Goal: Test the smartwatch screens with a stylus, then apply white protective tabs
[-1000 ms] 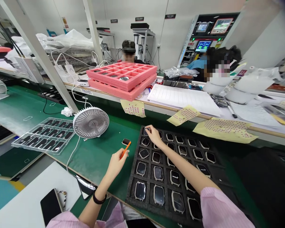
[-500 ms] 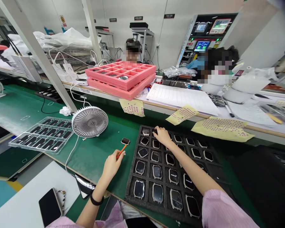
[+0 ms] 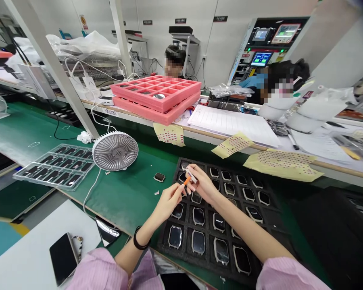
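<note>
My left hand (image 3: 170, 198) is closed around a thin orange stick-like tool (image 3: 186, 181). The tool's tip meets a smartwatch body (image 3: 191, 175) pinched in my right hand (image 3: 202, 183). Both hands are over the upper left part of a black foam tray (image 3: 186, 223), whose compartments hold many smartwatch bodies with dark screens. Another smartwatch body (image 3: 159, 177) lies on the green mat left of the tray. Below it is a small pale scrap (image 3: 156, 193). My right forearm hides some of the compartments.
A white fan (image 3: 115, 151) stands left of the hands, beside a clear tray of black parts (image 3: 56, 167). Pink foam trays (image 3: 166, 105) are stacked on the raised shelf ahead, near paper sheets (image 3: 230, 125). A phone (image 3: 63, 257) lies at lower left. Two people sit across.
My right hand has lifted a smartwatch body from the tray's far row and drawn it nearer. My left hand has moved right and up with the orange tool, bringing it to that watch.
</note>
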